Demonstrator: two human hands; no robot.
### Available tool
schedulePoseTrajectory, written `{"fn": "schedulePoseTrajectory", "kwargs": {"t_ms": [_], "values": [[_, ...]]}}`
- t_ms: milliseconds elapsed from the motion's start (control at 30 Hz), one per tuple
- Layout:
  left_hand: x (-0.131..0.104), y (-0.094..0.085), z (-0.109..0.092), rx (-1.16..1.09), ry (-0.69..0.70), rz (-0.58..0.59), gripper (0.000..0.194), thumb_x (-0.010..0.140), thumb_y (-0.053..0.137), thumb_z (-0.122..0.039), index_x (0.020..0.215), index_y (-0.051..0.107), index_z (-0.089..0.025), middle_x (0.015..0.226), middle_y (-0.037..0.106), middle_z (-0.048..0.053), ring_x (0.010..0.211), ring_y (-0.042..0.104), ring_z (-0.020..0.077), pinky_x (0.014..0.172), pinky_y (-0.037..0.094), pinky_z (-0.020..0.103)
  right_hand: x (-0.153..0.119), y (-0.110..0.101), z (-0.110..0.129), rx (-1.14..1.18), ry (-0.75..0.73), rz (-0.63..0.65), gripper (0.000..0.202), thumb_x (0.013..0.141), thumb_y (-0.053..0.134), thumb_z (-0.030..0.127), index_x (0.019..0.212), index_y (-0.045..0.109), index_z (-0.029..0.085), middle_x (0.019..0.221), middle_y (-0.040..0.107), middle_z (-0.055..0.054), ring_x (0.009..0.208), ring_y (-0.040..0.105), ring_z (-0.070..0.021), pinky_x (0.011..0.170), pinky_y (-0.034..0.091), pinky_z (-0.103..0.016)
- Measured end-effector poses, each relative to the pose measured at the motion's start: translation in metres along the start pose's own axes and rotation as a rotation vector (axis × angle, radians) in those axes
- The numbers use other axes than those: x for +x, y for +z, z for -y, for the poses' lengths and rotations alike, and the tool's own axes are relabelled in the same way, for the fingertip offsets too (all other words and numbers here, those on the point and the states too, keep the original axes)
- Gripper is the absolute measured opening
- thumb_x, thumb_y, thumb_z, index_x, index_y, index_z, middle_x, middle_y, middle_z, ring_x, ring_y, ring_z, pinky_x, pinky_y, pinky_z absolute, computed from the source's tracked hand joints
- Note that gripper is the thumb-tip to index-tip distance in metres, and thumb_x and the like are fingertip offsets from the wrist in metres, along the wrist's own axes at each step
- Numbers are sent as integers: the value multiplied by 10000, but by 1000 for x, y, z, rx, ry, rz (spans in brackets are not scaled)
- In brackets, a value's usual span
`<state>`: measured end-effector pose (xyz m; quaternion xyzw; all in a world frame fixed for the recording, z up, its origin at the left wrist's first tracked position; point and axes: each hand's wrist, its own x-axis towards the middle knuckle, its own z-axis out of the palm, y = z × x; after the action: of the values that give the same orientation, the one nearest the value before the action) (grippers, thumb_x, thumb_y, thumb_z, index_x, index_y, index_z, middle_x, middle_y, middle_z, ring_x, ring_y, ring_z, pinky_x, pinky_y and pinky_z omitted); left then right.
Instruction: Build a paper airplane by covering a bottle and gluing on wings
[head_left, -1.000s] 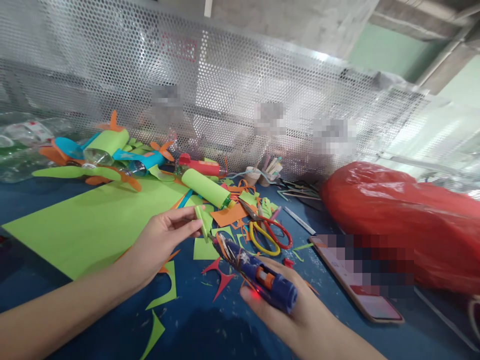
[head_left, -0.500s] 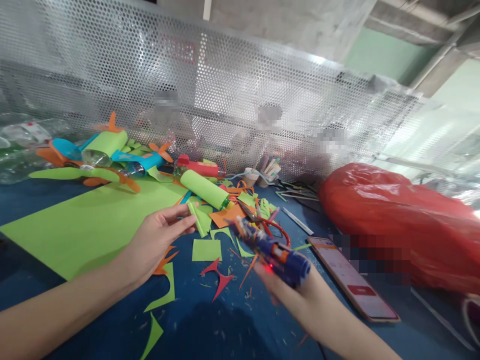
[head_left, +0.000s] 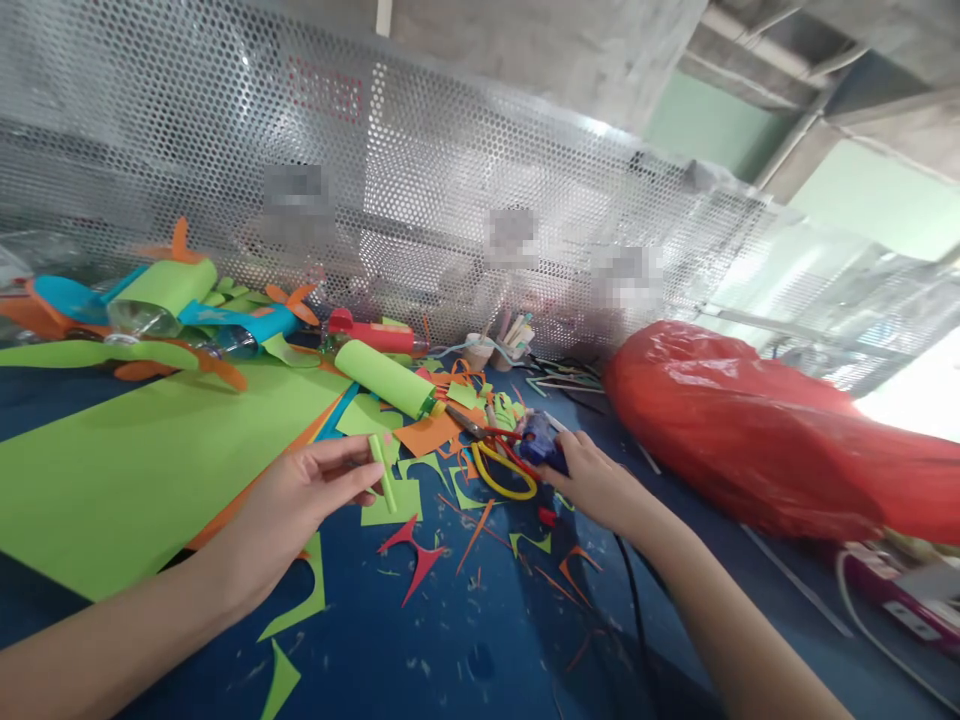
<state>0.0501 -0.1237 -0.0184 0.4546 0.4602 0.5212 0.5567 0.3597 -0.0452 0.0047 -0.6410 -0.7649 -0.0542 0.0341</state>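
My left hand (head_left: 322,485) pinches a small rolled tube of light green paper (head_left: 382,475) between thumb and fingers, above the blue table. Over to the right, my right hand (head_left: 592,475) is closed on a dark blue hot glue gun (head_left: 541,440), low among the scraps; its nozzle end is hard to make out. Scissors with red handles (head_left: 510,434) lie beside the gun, and a yellow handle loop (head_left: 506,480) sits just in front. A bottle wrapped in green paper (head_left: 386,378) lies behind my left hand.
Large green sheets (head_left: 195,430) spread at left, with bottle models bearing paper propellers (head_left: 161,290) behind. Cups of pens (head_left: 480,350) stand by the perforated metal screen (head_left: 442,200). A red plastic bag (head_left: 735,430) bulges at right. A black cable (head_left: 634,610) trails forward. People show blurred beyond the screen.
My right hand has carried the glue gun away from me, down to the scraps by the scissors. The phone at right no longer shows. My left hand keeps the paper roll. The view has shifted right.
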Motion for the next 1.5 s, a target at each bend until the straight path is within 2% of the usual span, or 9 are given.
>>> {"fn": "schedulePoseTrajectory", "kwargs": {"t_ms": [133,367,567,667,767,900,1167,1333,1500], "values": [[0,0,4,20,-32,5,262,765,732,-337,1025,727,-307,879,734,-24,789,628,142,749,521,235,11,9,1,59,87,-69,326,940,407,393,1029,521,101,1051,617,-194,1029,613,-294,841,447,-341],[-2,5,7,-24,-71,21,265,751,744,-288,1014,727,-253,862,731,-15,795,641,138,748,525,233,34,37,-2,101,219,-138,386,885,490,406,1028,561,54,1047,632,-243,1055,592,-330,856,439,-366],[-4,9,8,-87,-58,63,160,738,750,-262,894,739,-229,819,724,-20,770,645,130,743,525,232,16,20,13,109,184,-226,484,831,541,515,1016,587,70,1057,599,-246,1057,559,-390,874,431,-474],[-5,11,9,-98,-38,70,181,748,741,-252,925,722,-220,844,724,-13,785,649,130,746,521,230,-11,4,44,292,-12,-355,402,872,508,490,1074,531,143,1106,590,-167,1074,550,-310,910,427,-431],[-6,15,11,-114,0,114,181,760,731,-250,934,700,-210,856,726,-5,801,656,138,748,521,236,-39,-2,80,734,-330,-162,262,891,524,437,1013,526,205,993,635,-64,905,615,-195,808,488,-325],[-10,21,16,-92,21,149,164,763,727,-251,911,672,-207,865,724,-10,803,658,141,746,516,238,-61,2,109,851,-403,-7,307,751,725,391,924,567,192,879,652,-23,809,616,-169,719,483,-278],[-13,20,23,-7,11,169,170,773,715,-273,894,614,-209,818,681,-34,760,628,117,744,490,229,-65,10,113,870,-444,-75,108,766,669,128,778,582,192,704,641,29,636,606,-114,592,449,-202],[-11,16,20,150,90,216,90,794,688,-259,822,611,-222,785,633,-60,750,605,90,696,469,170,-64,9,107,810,-492,-171,66,810,641,138,798,601,189,709,649,16,648,617,-124,601,453,-208],[-13,9,17,528,352,184,70,797,661,-191,819,626,-247,806,659,-61,772,623,104,733,477,188,-64,4,99,754,-573,-208,61,864,585,158,824,619,190,773,652,-18,707,608,-143,632,461,-236]]}}
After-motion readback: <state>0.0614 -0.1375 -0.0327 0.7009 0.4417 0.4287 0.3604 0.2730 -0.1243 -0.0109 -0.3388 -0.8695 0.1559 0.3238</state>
